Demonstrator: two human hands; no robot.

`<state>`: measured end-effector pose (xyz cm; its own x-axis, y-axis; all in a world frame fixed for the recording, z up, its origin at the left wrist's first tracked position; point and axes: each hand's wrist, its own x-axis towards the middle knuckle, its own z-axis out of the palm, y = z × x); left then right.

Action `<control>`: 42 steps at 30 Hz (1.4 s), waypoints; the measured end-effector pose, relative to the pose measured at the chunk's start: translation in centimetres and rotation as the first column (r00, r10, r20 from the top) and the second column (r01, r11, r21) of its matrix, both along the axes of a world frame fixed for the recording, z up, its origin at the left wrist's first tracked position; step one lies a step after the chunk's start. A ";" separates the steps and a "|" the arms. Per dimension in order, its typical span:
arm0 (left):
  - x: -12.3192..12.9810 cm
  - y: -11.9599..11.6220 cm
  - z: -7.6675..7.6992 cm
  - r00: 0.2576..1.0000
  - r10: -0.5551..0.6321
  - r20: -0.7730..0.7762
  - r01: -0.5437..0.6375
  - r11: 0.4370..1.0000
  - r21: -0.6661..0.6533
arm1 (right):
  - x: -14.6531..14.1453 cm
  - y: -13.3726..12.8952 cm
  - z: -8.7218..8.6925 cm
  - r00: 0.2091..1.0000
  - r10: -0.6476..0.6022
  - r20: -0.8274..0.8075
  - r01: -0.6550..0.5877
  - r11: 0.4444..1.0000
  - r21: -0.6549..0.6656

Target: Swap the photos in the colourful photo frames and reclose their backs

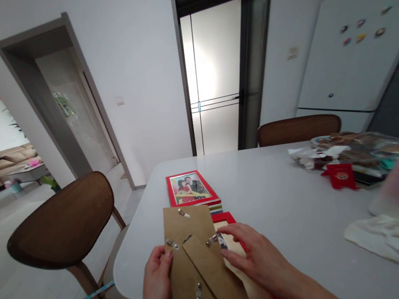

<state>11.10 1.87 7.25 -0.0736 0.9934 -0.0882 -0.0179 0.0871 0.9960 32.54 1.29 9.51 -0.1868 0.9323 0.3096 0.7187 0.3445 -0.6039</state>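
Note:
A brown frame backing board [182,278] with metal clips and a slanted stand leg faces up at the table's near edge. My left hand [158,277] grips its left edge between thumb and fingers. At its right side, my right hand [254,254] holds a small patterned piece [222,240] between thumb and fingertips. Under and beside the board lies a red frame [229,217] with a cream inner area, partly hidden by the board and my right hand. Just beyond, a red-framed photo [189,189] rests on top of a stack of frames.
The white table [275,198] carries plastic bags, a red packet [341,176] and a white cloth [391,240] on the right. Brown chairs stand at the left [67,221] and far side [298,129]. A fridge [351,54] is at the right.

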 end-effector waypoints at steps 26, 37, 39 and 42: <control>8.6 -3.8 -1.1 0.684 -0.007 -0.729 0.602 0.570 0.560 | 1.5 -0.7 1.0 0.490 -0.280 -0.825 -0.300 0.835 -0.461; 2.6 -4.1 1.2 0.815 0.328 -0.478 -0.016 0.837 0.548 | 4.7 1.9 -3.0 0.908 -0.293 -0.299 0.168 0.909 -0.381; 0.7 -4.1 0.1 0.832 0.323 -0.450 -0.100 0.887 0.451 | 5.2 2.1 -3.7 0.942 -0.312 -0.124 0.262 0.914 -0.309; -1.6 -4.0 -2.2 0.834 0.299 -0.464 -0.133 0.924 0.358 | 5.5 2.2 -4.4 0.948 -0.318 0.030 0.316 0.921 -0.229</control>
